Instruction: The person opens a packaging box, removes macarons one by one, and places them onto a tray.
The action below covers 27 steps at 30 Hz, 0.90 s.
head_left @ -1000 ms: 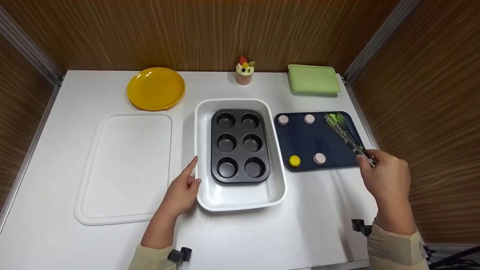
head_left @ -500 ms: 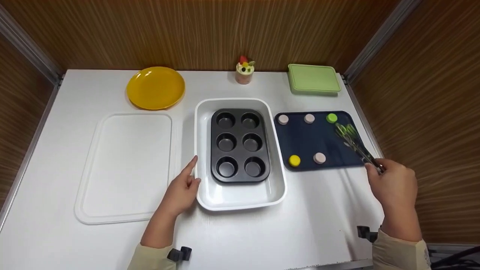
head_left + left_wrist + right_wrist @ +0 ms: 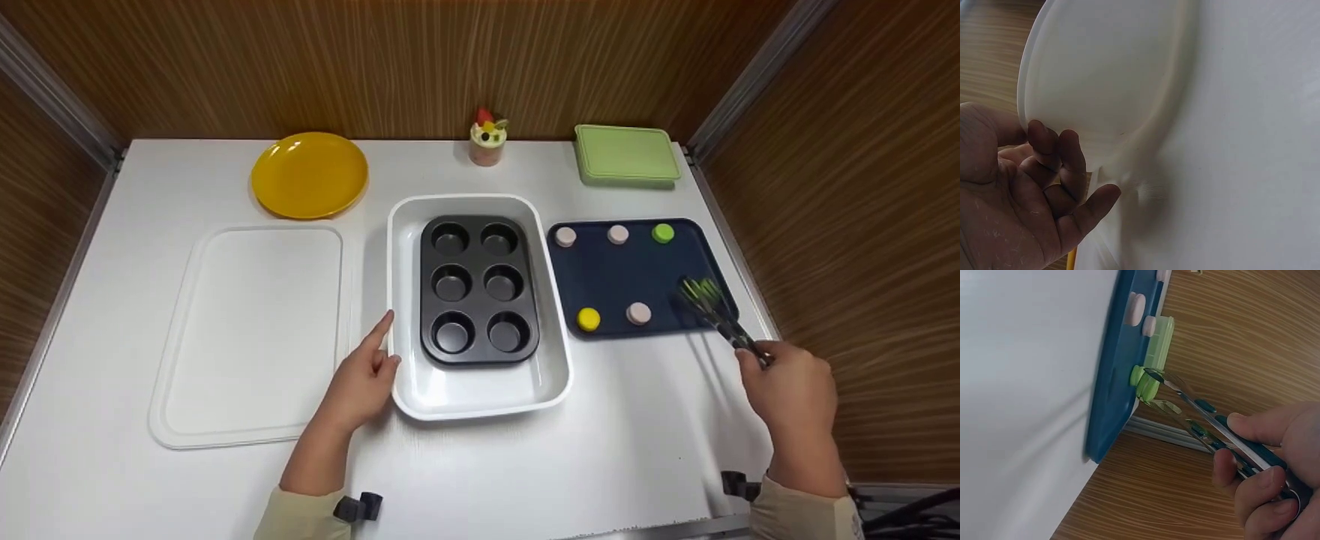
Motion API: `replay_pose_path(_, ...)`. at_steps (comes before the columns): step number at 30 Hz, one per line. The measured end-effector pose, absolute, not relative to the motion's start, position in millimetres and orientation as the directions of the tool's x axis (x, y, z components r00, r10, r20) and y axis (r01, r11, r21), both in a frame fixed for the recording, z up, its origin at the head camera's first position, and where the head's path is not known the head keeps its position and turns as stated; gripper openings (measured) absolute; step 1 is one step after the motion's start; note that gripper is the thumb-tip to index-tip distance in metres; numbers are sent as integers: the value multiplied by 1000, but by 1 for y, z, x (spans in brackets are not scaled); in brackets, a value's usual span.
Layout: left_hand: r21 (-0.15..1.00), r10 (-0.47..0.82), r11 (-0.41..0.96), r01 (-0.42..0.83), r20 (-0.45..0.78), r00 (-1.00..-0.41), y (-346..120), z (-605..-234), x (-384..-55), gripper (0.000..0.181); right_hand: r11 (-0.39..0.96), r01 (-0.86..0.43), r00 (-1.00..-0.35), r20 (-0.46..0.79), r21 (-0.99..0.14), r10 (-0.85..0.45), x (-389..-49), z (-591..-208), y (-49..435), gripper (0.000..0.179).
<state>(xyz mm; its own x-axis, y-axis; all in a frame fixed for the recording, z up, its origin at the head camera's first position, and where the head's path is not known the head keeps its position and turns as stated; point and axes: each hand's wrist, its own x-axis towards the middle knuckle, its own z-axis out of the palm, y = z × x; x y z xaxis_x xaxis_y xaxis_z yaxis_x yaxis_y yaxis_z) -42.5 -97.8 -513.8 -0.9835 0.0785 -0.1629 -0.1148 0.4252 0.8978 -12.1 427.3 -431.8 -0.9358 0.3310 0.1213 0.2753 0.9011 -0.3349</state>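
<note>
My right hand (image 3: 791, 386) grips the handles of tongs (image 3: 724, 322) over the right part of a navy tray (image 3: 622, 277). The tong tips look green; I cannot tell whether anything sits between them. The tray bears a green macaron (image 3: 663, 233), a yellow macaron (image 3: 589, 319) and several pale pink macarons (image 3: 638, 313). In the right wrist view, fingers and thumb wrap the tongs (image 3: 1241, 444). My left hand (image 3: 364, 386) touches the left rim of a white pan (image 3: 480, 405) with a straight index finger; its other fingers bend loosely. A dark muffin tin (image 3: 480, 289) lies inside the pan.
A flat white lid-like board (image 3: 255, 337) lies left of the pan. Along the back stand a yellow plate (image 3: 310, 176), a dessert cup (image 3: 487, 142) with fruit on top, and a pale green box (image 3: 628, 154). Wood-grain panels (image 3: 420, 67) enclose the back and sides.
The right hand and tongs have drawn back from around the green macaron, toward the near right. That macaron stays at the tray's far right corner. My left hand has kept its place.
</note>
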Motion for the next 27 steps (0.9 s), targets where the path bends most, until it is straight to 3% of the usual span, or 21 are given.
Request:
replay_pose_path(15, 888, 82, 451, -92, -144, -986, -98, -516, -43, 65, 890, 323, -937, 27, -322, 349, -8, -444, 435, 35)
replay_pose_path(27, 891, 63, 430, -144, -188, -980, -96, -514, -43, 67, 881, 345, -934, -22, -325, 358, -7, -440, 439, 40)
